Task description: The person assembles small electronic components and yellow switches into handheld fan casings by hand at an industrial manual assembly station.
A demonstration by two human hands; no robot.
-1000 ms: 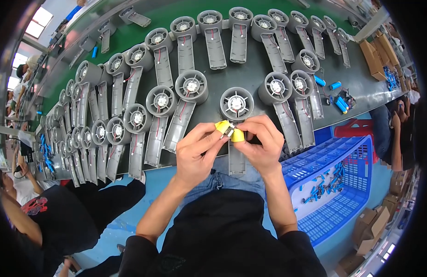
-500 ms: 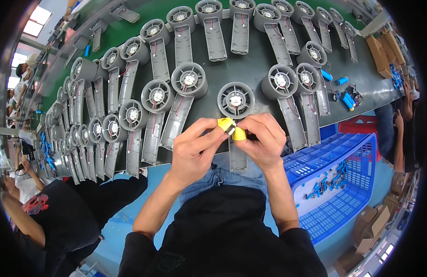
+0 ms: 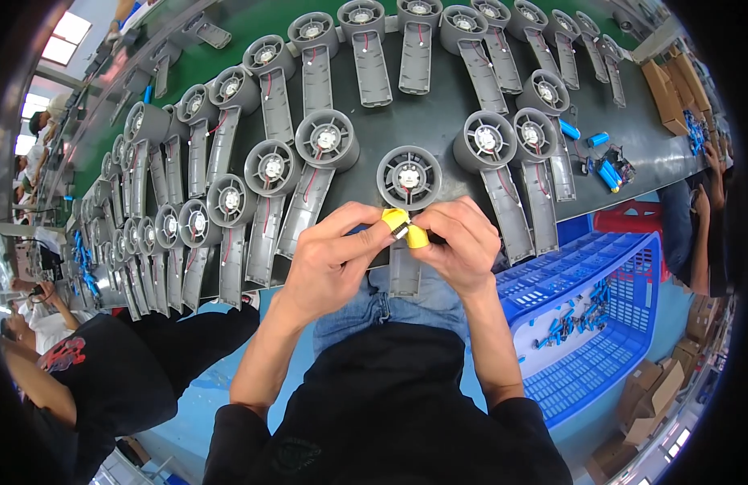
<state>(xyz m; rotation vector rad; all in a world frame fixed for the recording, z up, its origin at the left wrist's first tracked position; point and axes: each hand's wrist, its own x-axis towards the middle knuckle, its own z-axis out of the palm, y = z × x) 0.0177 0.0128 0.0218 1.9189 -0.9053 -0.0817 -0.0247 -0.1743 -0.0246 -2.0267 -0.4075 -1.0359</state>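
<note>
My left hand [image 3: 335, 252] and my right hand [image 3: 459, 244] meet in front of my body, fingers pinched. Between the fingertips is a small dark ribbed part [image 3: 400, 231], its exact kind too small to tell. Bright yellow material [image 3: 418, 237] shows on both sides of it; I cannot tell whether it is wrapped on the part or on the fingertips. Directly beyond my hands stands a grey fan housing [image 3: 409, 177] with a round spoked opening. Its trough-shaped handle [image 3: 404, 273] extends toward me beneath my hands, which partly hide it.
Rows of similar grey fan housings [image 3: 327, 139] with red wires cover the dark table [image 3: 374, 129]. Blue cylindrical cells [image 3: 609, 175] lie at the right. A blue plastic basket [image 3: 588, 388] with blue parts stands below. Cardboard boxes [image 3: 666, 101] and other people are at both sides.
My hands stay pinched on the small part, with only slight finger movement. The table scene has shifted slightly left in view. A person at the left has moved an arm.
</note>
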